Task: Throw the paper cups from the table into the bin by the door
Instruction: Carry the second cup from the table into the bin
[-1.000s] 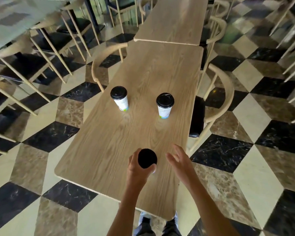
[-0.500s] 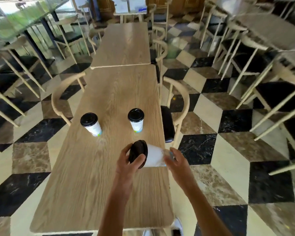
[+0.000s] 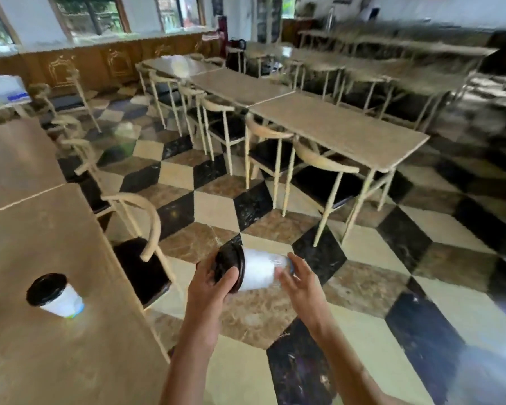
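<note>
Head view: cup (image 3: 256,273) sideways, lid leftward

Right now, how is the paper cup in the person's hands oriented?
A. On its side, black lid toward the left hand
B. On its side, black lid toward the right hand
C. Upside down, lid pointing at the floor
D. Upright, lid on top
A: the paper cup lies roughly horizontal above the floor, its black lid gripped by the left hand, while the right hand is at its base end.
</note>
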A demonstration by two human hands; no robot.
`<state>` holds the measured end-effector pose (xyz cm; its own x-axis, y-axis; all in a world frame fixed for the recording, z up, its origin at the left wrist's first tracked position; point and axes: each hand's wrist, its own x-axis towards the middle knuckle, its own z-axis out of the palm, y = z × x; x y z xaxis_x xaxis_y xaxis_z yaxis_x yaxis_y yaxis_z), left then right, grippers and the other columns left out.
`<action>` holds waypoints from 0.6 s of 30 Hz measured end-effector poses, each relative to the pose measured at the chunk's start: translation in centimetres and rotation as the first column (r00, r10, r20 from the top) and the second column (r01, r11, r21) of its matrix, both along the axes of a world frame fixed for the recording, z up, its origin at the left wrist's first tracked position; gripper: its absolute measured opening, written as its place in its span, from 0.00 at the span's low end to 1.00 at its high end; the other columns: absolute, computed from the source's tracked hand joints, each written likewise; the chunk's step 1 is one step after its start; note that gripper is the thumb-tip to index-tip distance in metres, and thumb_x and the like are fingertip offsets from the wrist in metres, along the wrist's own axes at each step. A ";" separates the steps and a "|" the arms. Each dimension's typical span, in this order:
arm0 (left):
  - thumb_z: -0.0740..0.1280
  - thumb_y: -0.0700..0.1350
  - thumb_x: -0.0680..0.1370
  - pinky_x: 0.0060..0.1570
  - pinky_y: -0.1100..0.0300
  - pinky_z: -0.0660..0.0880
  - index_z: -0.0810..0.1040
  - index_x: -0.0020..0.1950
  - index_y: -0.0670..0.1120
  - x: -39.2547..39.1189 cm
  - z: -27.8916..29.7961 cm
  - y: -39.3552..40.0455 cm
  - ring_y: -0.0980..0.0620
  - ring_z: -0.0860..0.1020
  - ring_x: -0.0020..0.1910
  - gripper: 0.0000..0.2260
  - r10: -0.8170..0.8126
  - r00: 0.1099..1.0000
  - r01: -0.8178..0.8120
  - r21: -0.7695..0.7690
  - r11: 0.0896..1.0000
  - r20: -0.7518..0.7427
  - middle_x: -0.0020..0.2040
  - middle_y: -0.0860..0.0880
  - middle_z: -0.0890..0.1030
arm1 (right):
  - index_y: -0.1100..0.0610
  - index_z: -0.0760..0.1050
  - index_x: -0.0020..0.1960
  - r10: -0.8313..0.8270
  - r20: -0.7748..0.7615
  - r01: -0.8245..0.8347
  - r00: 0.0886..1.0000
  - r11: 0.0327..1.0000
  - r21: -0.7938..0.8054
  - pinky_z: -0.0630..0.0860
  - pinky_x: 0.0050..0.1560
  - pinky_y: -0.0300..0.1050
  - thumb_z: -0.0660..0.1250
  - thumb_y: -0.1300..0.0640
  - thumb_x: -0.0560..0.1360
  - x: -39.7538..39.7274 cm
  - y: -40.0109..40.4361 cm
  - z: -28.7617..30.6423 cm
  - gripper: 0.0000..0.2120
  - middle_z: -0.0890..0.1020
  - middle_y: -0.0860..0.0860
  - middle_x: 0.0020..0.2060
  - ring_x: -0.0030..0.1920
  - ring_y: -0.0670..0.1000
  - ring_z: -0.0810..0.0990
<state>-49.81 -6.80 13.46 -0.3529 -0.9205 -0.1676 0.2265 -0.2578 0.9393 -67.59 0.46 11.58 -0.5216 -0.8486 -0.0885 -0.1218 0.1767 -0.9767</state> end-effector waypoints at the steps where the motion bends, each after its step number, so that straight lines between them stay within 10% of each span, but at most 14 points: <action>1: 0.78 0.52 0.65 0.54 0.52 0.79 0.78 0.65 0.56 -2.8 0.1 1.0 0.51 0.81 0.61 0.28 -0.054 0.999 0.054 -0.011 0.998 0.000 0.62 0.48 0.83 | 0.56 0.65 0.74 -0.052 0.023 0.053 0.998 0.998 -0.016 0.77 0.58 0.40 0.67 0.45 0.76 -2.4 1.9 0.2 0.31 0.78 0.48 0.61 0.58 0.43 0.80; 18: 0.76 0.52 0.71 0.52 0.61 0.80 0.74 0.69 0.57 -44.7 2.2 27.4 0.57 0.81 0.60 0.27 -0.727 0.686 0.724 -0.110 0.681 0.012 0.63 0.53 0.80 | 0.57 0.68 0.70 -0.700 -0.049 0.695 0.713 0.714 -0.084 0.76 0.62 0.58 0.64 0.42 0.77 -34.1 38.1 2.3 0.27 0.78 0.55 0.64 0.62 0.54 0.79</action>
